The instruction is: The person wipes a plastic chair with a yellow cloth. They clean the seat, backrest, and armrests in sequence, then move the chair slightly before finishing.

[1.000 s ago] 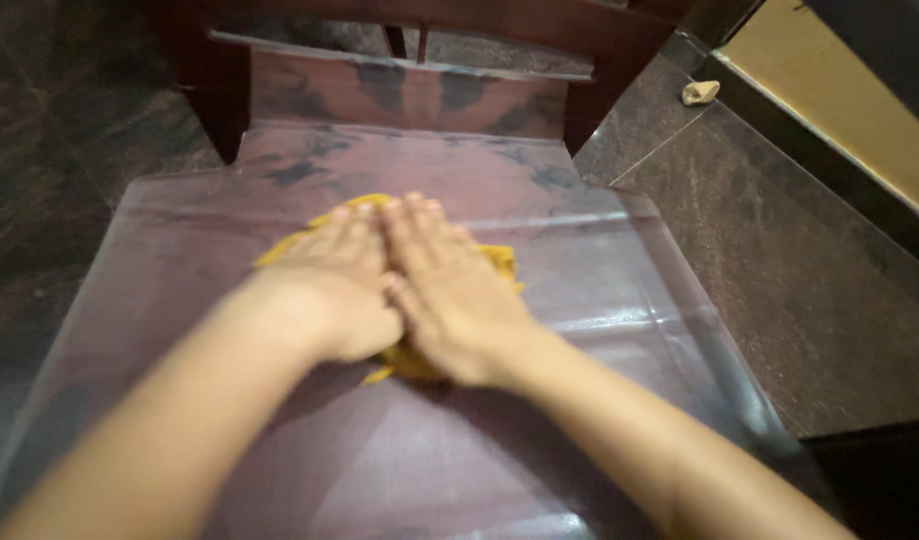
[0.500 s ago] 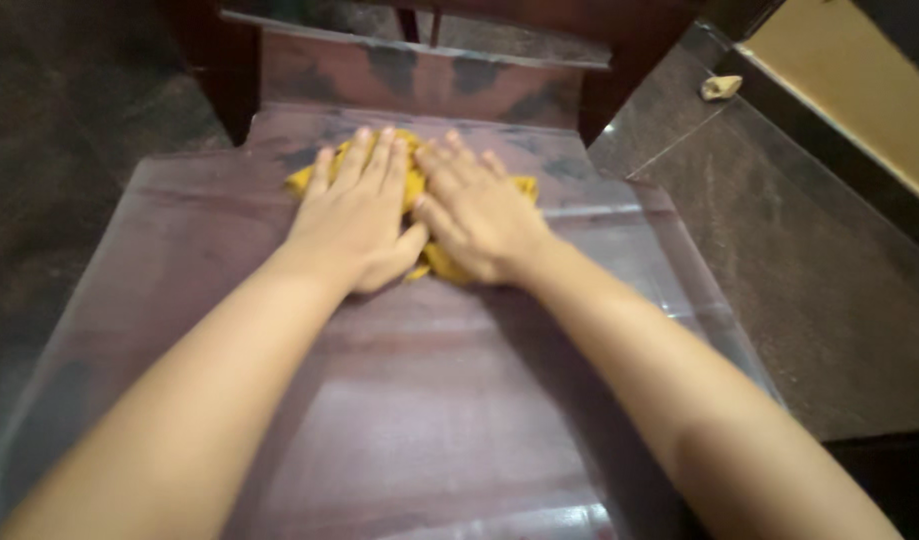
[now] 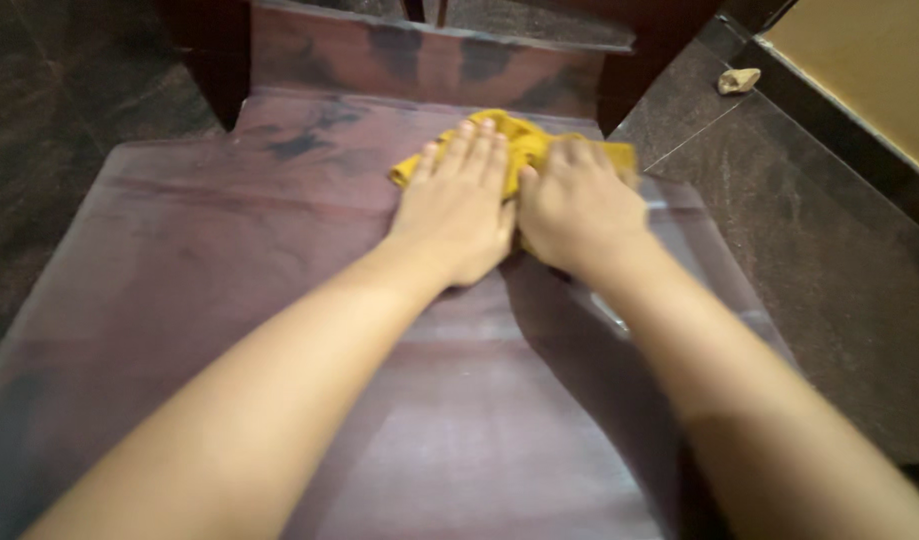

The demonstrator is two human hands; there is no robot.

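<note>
A crumpled yellow cloth [image 3: 522, 137] lies on the plastic-covered seat of a dark wooden chair [image 3: 229, 250], near its back right corner. My left hand [image 3: 461, 205] presses flat on the cloth, fingers together and pointing toward the chair back. My right hand [image 3: 576, 205] lies right beside it, touching it, palm down on the cloth's right part. Most of the cloth is hidden under both hands.
The chair back [image 3: 429, 60] rises just beyond the cloth. Dark stone floor [image 3: 819, 230] surrounds the chair. A small crumpled pale scrap [image 3: 737, 80] lies on the floor at the upper right, next to a yellowish wall [image 3: 869, 70] with a dark skirting.
Both hands have slid the cloth from the middle of the seat toward the chair back and then to the right, staying flat on it.
</note>
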